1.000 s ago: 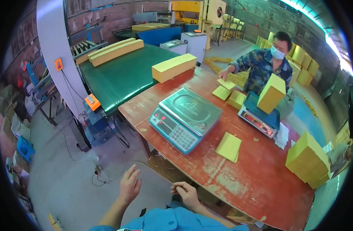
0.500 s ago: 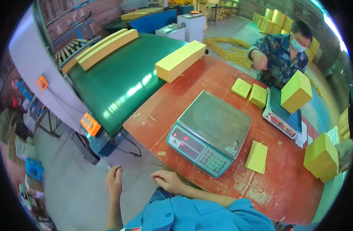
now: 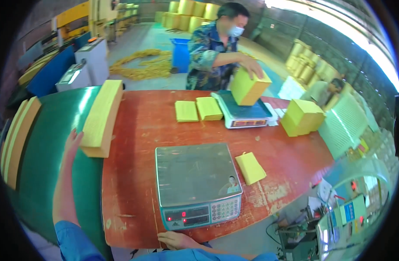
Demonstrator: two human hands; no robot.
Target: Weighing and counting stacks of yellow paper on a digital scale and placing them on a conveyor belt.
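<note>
My left hand (image 3: 72, 140) is stretched out over the green conveyor belt (image 3: 49, 135), fingers extended, beside the near end of a long stack of yellow paper (image 3: 101, 117). I cannot tell whether the fingertips touch the stack. The stack lies where the belt meets the red table. My right hand (image 3: 177, 239) lies at the table's front edge just below the weighing scale (image 3: 193, 174), holding nothing, its fingers loosely extended. The scale's metal pan is bare and its display is lit. A small pile of yellow paper sheets (image 3: 251, 168) lies to the right of the scale.
Across the red table (image 3: 143, 117), a masked person (image 3: 219, 48) has a hand on a yellow paper block (image 3: 250, 87) on a second scale (image 3: 245, 114). Two flat yellow piles (image 3: 186, 111) lie beside it. Another yellow block (image 3: 301, 117) stands right. Long stacks (image 3: 23, 135) line the belt's left.
My view has swung right. My left hand has reached forward to the long paper stack, and my right hand has come to the table edge. The person opposite has put a hand on the block.
</note>
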